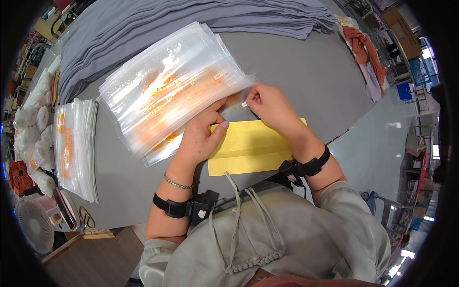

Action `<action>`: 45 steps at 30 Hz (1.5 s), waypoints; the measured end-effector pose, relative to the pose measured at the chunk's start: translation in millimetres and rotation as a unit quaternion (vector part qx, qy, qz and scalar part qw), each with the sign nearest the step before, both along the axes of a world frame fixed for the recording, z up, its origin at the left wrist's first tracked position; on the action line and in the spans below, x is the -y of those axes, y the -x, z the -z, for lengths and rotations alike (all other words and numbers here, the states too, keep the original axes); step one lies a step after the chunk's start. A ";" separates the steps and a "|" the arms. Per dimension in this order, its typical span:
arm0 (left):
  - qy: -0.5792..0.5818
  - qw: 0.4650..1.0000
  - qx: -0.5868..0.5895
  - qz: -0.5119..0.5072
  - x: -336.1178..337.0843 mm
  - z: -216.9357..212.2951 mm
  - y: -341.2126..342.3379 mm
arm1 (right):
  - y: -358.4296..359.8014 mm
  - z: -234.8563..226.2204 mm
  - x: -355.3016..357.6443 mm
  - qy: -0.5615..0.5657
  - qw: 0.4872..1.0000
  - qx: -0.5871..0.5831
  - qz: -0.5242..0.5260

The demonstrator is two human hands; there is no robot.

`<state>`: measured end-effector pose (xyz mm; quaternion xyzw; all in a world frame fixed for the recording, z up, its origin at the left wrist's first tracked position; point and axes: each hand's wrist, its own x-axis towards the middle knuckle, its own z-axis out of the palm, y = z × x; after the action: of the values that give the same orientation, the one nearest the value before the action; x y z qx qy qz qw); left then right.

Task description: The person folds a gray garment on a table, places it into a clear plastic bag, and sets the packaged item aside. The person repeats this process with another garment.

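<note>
At centre frame, a fanned stack of clear zip bags (172, 88) with orange print lies across a grey table (311, 76). The left hand (201, 136) rests flat on the stack's lower edge, fingers together and pressing the bags down, thumb stretched onto a yellow sheet (253, 148) just below. The right hand (270, 105) meets it at the stack's right corner, thumb and forefinger pinched on a small white sticker (244, 104) touching the top bag. Both wrists carry black straps. At left of the frame, a second, squared pile of bags (76, 148) lies near the table edge, with white bundles (36, 119) beyond it and a white fan (34, 225) at lower left. Folded grey fabric (191, 19) fills the upper part of the table; rust-coloured cloth (366, 48) lies at upper right, beside shelving and a pale floor.
</note>
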<state>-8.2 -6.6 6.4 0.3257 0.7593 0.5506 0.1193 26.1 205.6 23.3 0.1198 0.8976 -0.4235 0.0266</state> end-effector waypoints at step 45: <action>-0.007 1.000 0.019 0.015 0.6 3.0 1.6 | -13.9 -12.0 -39.9 -0.342 0.830 -0.262 -0.356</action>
<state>-9.8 -7.2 3.5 0.3274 0.7478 0.5605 0.1395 40.0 245.6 35.3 -0.3215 0.9389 -0.0663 -0.1031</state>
